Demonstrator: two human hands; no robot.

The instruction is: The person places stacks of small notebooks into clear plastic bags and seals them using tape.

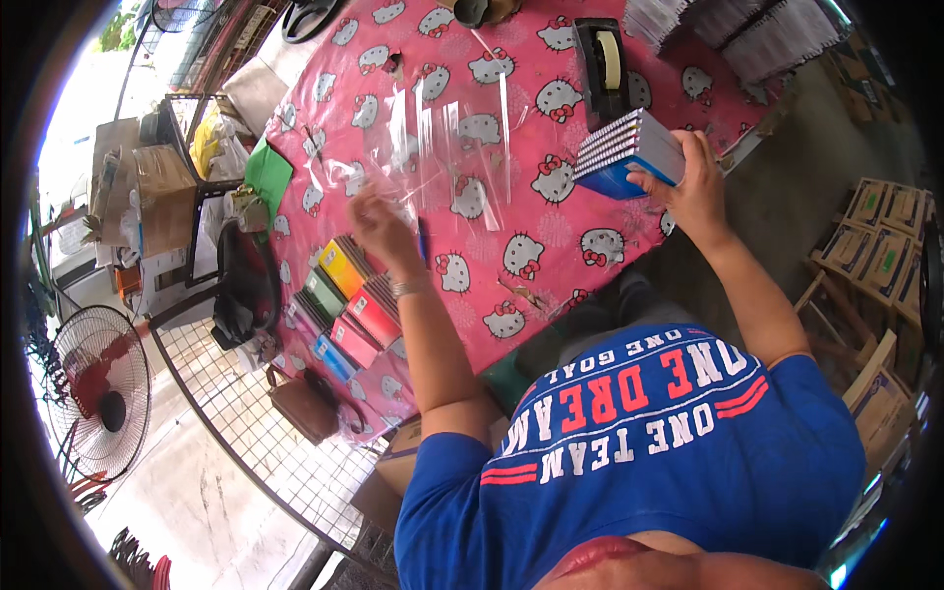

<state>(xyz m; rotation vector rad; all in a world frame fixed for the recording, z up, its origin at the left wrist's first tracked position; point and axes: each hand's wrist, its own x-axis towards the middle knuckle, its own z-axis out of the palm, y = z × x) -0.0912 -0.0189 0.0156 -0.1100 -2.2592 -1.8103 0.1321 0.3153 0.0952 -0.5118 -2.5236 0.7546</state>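
My right hand grips a stack of spiral notebooks at its right end, above the table; the bottom cover is blue and the wire bindings face away. Across the table lie clear plastic sleeves, shiny and overlapping. At their left edge, my left hand has its fingers curled together on the thin plastic; the fingertips are partly blurred. A blue pen lies beside that wrist. Left of the forearm sit several small stacks of notebooks with yellow, red, pink, green and blue covers.
A black tape dispenser stands beyond the held stack on the pink patterned tablecloth. Piles of notebooks fill the far right corner. Green paper and a brown bag are at the left edge. Cartons stand right; a fan left.
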